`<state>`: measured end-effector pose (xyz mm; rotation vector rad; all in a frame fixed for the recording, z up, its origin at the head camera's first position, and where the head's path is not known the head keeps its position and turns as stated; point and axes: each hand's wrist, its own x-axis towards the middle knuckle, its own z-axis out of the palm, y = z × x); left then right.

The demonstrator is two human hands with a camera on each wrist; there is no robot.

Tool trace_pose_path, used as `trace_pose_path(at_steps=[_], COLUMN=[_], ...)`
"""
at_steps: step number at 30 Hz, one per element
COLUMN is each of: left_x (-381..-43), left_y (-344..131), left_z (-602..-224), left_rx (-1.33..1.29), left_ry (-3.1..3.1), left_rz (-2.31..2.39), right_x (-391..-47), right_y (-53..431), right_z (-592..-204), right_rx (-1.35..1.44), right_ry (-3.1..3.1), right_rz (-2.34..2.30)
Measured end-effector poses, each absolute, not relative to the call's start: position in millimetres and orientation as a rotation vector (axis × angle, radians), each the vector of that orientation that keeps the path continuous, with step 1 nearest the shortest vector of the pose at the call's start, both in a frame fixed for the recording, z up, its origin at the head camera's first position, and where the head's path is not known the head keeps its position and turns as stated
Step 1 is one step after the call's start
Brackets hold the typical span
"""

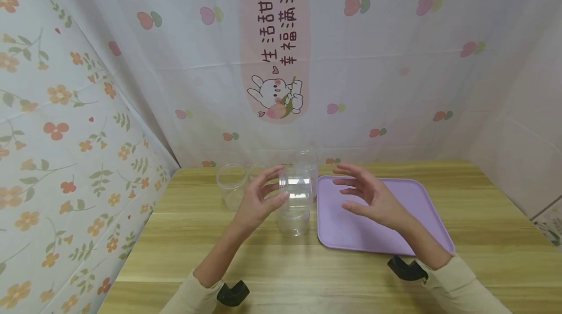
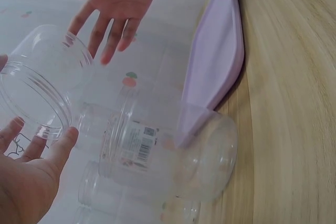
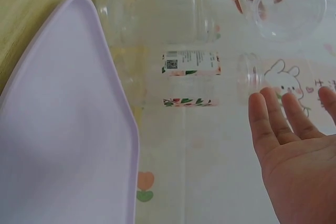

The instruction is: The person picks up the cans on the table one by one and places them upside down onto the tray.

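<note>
Left fingers on a tipped clear jar, right fingers spread near the tray.
The left hand (image 1: pixel 258 202) grips the held jar (image 1: pixel 299 192) around its threaded mouth, the jar lying sideways in the air; the right hand (image 1: pixel 373 197) has its fingers parted, beside the purple tray (image 1: pixel 412 202) in the head view. There, the held jar overlaps a standing jar (image 1: pixel 295 226) on the tabletop (image 1: pixel 285 275), but the left wrist view shows them apart. That view also shows a barcode label (image 2: pixel 139 145), unreadable from the head; overlapping clear plastic makes it hard to say which jar bears it. The right wrist view shows a slimmer jar (image 3: pixel 186 85).
</note>
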<state>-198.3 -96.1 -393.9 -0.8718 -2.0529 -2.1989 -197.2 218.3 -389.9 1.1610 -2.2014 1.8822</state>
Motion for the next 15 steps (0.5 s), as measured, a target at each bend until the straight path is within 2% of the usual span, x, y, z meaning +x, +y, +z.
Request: trace_pose_path(at_steps=[15], left_x=[-197.2], left_y=[-86.8], left_z=[-392.6], left_rx=[-0.878], left_ry=[-2.023], left_rz=[-2.221], right_x=[-198.3], right_y=[207.4], right_z=[-389.4], right_rx=[1.218], right_ry=[-2.155], right_rz=[1.915])
